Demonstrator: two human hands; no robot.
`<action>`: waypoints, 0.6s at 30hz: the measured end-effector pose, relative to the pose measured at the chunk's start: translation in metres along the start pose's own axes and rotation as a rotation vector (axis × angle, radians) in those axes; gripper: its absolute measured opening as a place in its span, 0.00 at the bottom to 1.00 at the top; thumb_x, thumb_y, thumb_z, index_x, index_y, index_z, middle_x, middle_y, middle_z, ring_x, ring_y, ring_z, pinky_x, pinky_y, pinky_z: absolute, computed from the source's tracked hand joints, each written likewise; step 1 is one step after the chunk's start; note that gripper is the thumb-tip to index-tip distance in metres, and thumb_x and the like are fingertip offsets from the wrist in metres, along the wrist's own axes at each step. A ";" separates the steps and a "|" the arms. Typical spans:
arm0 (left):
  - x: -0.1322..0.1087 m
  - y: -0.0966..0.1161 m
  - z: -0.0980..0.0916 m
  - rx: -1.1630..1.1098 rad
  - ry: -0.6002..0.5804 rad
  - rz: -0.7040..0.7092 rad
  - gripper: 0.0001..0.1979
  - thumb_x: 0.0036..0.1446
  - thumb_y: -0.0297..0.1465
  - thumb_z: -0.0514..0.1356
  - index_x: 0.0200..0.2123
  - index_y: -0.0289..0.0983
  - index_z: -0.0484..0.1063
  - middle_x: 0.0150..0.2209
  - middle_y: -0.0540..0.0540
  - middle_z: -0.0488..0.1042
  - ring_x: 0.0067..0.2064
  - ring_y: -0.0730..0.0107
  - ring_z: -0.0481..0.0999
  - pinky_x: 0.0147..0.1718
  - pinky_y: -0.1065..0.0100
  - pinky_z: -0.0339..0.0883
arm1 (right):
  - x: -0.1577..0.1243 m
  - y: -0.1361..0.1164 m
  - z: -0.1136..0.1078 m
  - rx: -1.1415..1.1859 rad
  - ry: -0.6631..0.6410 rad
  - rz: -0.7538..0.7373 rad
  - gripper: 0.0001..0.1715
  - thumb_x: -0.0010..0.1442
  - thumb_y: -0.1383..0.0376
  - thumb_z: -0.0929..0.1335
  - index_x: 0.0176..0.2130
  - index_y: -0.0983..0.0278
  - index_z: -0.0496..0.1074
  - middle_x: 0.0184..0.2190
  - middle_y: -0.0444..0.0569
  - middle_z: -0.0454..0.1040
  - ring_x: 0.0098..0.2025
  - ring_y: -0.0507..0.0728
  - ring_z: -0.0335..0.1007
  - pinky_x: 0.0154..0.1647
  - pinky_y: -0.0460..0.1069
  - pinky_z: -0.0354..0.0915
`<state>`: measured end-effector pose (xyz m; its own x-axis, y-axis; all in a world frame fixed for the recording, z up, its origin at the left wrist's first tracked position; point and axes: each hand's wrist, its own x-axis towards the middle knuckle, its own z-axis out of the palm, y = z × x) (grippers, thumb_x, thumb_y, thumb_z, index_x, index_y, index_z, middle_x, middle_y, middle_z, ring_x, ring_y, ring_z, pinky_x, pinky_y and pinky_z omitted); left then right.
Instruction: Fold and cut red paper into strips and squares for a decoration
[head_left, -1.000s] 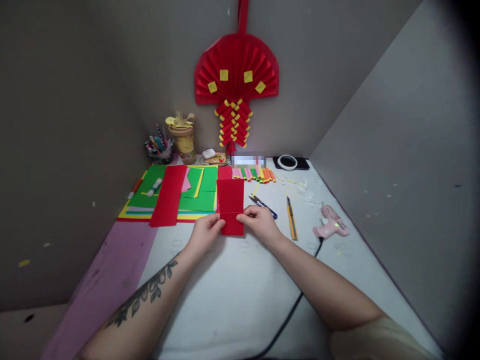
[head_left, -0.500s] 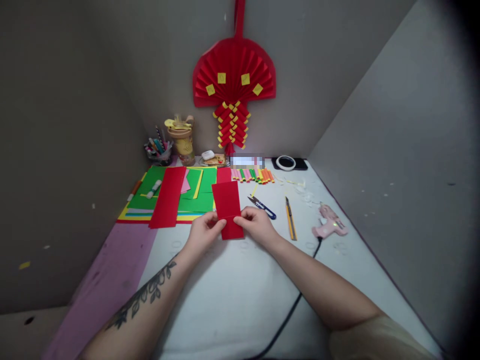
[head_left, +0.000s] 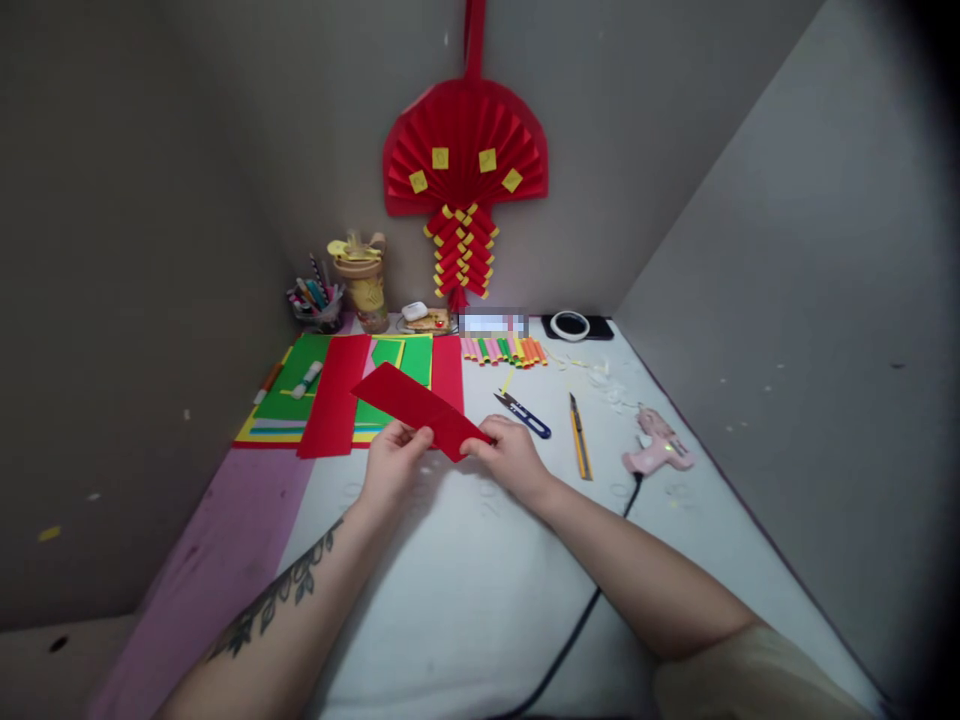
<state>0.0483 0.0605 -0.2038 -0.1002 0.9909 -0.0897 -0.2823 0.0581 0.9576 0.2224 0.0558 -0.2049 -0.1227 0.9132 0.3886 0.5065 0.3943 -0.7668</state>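
Note:
A strip of red paper (head_left: 416, 405) is held between my two hands above the table, slanting from upper left to lower right. My left hand (head_left: 396, 458) pinches its lower edge, thumb on top. At its right end, my right hand (head_left: 506, 455) grips the paper between thumb and fingers. Under the strip's left end lie green sheets (head_left: 401, 350) and a longer red strip (head_left: 335, 395). Just beyond my right hand rest dark blue thread snips (head_left: 523, 413). A yellow craft knife (head_left: 580, 437) lies further right.
A pink glue gun (head_left: 660, 445) with a dark cable (head_left: 577, 630) is on the right. Small coloured paper rolls (head_left: 504, 351) line the back, near a tape roll (head_left: 570, 325) on a phone. Cups (head_left: 362, 290) stand back left; a red fan decoration (head_left: 466, 150) hangs on the wall.
The red paper has turned from nearly upright to slanted, its far end swinging left. The fold line across it no longer shows. My left hand has shifted slightly left and down.

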 end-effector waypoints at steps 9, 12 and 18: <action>0.002 -0.005 0.003 -0.212 -0.017 -0.125 0.16 0.37 0.37 0.71 0.23 0.34 0.69 0.20 0.53 0.71 0.23 0.79 0.66 0.26 0.75 0.59 | -0.007 0.003 0.002 -0.228 0.088 -0.481 0.27 0.60 0.50 0.65 0.18 0.62 0.57 0.17 0.42 0.55 0.24 0.52 0.52 0.27 0.48 0.52; 0.001 -0.008 0.003 -0.249 -0.029 -0.123 0.16 0.38 0.38 0.71 0.24 0.34 0.70 0.21 0.54 0.70 0.23 0.80 0.65 0.26 0.75 0.59 | -0.008 0.000 0.003 -0.228 0.066 -0.528 0.27 0.60 0.51 0.65 0.18 0.62 0.57 0.17 0.42 0.55 0.25 0.52 0.51 0.28 0.48 0.52; 0.005 -0.008 0.000 -0.352 0.003 -0.129 0.16 0.37 0.34 0.72 0.25 0.34 0.71 0.22 0.53 0.71 0.23 0.80 0.66 0.25 0.76 0.59 | -0.006 -0.005 -0.003 -0.134 0.040 -0.554 0.27 0.62 0.54 0.64 0.18 0.61 0.55 0.17 0.41 0.53 0.24 0.52 0.49 0.28 0.49 0.52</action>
<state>0.0497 0.0646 -0.2118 -0.0446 0.9777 -0.2050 -0.6035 0.1372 0.7855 0.2234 0.0480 -0.2021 -0.3695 0.5681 0.7353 0.4799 0.7943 -0.3725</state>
